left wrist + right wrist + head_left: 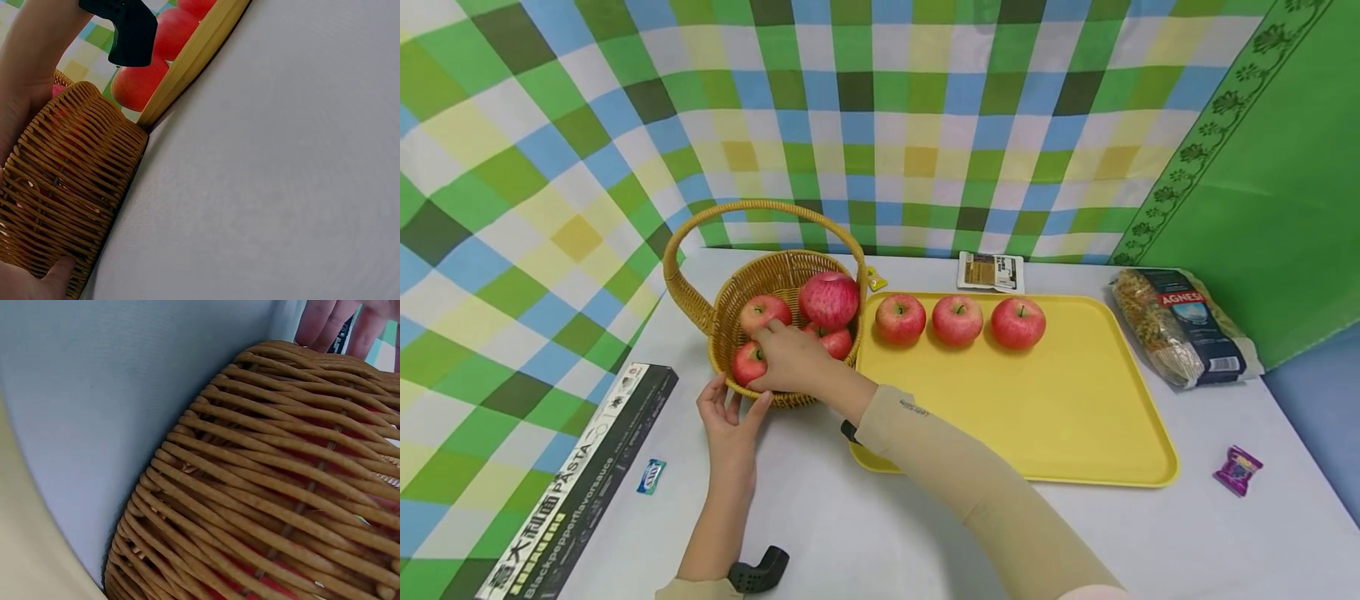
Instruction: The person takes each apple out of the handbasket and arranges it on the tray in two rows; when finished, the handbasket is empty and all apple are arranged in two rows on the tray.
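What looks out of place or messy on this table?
Nothing is spilled or damaged. The only stray bits are a small purple packet lying alone near the right table edge and a little blue packet by the pasta box. Three apples sit neatly on the yellow tray.

a white table (880,533) stands before a green, blue and yellow checked cloth backdrop (850,108).

- A woven wicker basket (69,187) fills the frame from 7 to 9 o'clock.
- The left hand (31,284) presses a fingertip against its wall at 7 o'clock.
- A yellow tray (194,59) edge runs toward 12 o'clock, red apples (140,87) beyond it.
- The white table (281,175) spreads toward 3 o'clock.
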`<action>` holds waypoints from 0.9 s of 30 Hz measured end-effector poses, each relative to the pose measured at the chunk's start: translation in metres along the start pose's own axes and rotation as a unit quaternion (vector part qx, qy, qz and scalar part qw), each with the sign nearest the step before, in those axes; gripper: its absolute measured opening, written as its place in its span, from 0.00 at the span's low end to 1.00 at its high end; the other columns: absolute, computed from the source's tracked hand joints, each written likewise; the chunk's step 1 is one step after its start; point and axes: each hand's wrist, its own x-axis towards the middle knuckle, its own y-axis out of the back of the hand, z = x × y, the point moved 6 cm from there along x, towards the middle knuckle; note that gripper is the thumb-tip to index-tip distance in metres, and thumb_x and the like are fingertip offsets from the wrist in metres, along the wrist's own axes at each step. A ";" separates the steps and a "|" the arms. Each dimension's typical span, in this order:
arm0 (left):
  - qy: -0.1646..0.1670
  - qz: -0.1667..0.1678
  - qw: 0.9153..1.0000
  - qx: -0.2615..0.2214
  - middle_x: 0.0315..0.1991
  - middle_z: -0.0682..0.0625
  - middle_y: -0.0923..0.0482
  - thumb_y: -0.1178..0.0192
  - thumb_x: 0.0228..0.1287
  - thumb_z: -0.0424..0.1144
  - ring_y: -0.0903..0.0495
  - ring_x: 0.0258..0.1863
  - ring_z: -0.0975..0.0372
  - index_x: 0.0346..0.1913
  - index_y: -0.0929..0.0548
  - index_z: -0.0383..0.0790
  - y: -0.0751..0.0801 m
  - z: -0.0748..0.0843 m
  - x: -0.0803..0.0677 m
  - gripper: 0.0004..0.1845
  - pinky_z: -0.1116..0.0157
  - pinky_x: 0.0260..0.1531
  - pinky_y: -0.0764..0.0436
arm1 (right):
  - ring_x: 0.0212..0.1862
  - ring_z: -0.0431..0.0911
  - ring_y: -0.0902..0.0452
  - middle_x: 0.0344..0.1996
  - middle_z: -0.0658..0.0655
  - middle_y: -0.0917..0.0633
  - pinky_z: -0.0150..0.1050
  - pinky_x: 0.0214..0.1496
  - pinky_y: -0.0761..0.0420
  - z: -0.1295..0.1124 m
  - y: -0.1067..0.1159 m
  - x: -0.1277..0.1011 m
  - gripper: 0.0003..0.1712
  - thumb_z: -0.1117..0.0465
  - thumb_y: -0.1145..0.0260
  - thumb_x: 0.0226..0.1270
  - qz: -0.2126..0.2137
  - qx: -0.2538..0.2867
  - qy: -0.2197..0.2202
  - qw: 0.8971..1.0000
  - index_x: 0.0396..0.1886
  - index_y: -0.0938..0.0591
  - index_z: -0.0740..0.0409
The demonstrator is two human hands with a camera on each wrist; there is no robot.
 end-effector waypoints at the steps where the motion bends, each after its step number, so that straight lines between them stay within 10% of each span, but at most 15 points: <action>1: 0.001 0.000 1.000 0.002 0.75 0.52 0.58 0.31 0.59 0.38 0.50 0.72 0.57 0.67 0.48 0.51 0.000 0.000 0.000 0.41 0.68 0.62 0.31 | 0.48 0.44 0.25 0.56 0.50 0.27 0.40 0.47 0.19 0.000 0.000 0.000 0.37 0.39 0.29 0.53 0.001 -0.001 0.001 1.000 0.61 0.25 0.48; 27: 0.000 0.005 1.000 0.008 0.75 0.52 0.58 0.33 0.60 0.38 0.51 0.73 0.57 0.66 0.48 0.52 0.000 0.001 -0.002 0.40 0.64 0.65 0.36 | 0.51 0.41 0.28 0.54 0.50 0.25 0.35 0.51 0.22 0.003 0.063 -0.036 0.38 0.40 0.29 0.50 0.116 0.054 0.052 0.990 0.61 0.23 0.50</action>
